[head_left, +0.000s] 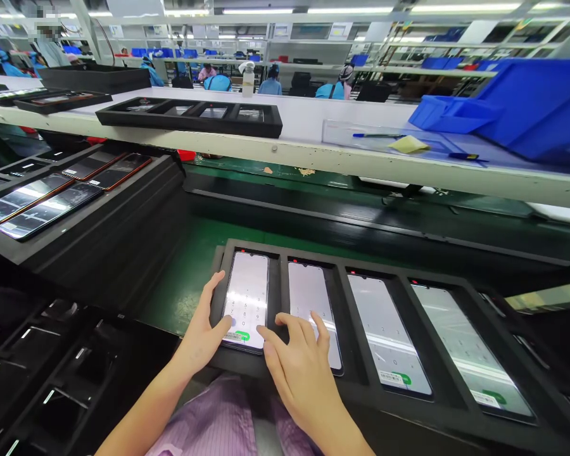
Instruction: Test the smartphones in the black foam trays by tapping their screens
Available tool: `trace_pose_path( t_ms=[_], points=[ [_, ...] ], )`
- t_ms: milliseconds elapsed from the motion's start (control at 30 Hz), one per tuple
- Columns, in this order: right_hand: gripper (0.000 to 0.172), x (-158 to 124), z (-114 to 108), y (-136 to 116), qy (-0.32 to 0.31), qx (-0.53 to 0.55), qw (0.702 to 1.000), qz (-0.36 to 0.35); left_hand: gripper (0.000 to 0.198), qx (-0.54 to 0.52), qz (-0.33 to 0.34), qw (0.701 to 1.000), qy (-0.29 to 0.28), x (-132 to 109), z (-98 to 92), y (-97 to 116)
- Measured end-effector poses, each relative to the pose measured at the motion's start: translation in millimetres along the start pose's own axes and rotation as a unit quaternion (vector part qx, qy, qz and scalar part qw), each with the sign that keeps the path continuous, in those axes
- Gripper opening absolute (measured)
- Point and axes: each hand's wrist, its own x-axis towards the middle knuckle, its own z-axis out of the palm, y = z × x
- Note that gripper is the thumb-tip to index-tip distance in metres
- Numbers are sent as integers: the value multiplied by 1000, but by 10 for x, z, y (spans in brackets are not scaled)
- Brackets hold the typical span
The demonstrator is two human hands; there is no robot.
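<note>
Right hand [304, 367], bare, is loosely spread and grasping nothing; I see its forefinger at the lower right of a slim, dark-edged smartphone [249, 285] with a lit white number-keypad screen. That phone sits in the leftmost slot of a long black foam-like tray [356, 348], and the other fingers reach over a second lit white-screened smartphone [308, 288] in the next slot. On the opposite side, I have the bare left hand [197, 342] with thumb at the first screen's lower left and forefinger raised along the tray's left edge; its remaining fingers are hidden, so I cannot tell whether they grip the tray. To the right I make out a third lit smartphone [384, 323] and a fourth, glare-streaked smartphone [465, 342]. Beyond stands a long white bench [304, 107] carrying a large blue plastic bin [541, 107].
</note>
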Motion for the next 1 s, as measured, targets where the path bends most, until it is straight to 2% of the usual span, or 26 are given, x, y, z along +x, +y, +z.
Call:
trace_pose_path(
  t_ms=[167,367,567,800,1000],
  points=[
    [39,9,-15,-13,21,3,1000,0,68,11,5,1000,-3,-3,8,12],
    [40,31,-12,-32,-14,-13,1000,9,63,-5,-10,1000,-4,32,-18,16],
    [37,97,59,-55,-49,-53,997,-20,66,1,5,1000,-14,151,-38,44],
    [40,44,-22,-19,2,-16,999,30,76,33,21,999,-11,188,-17,55],
    [39,-2,-16,12,-23,-22,999,13,76,37,25,999,-23,156,-21,30]
  ],
)
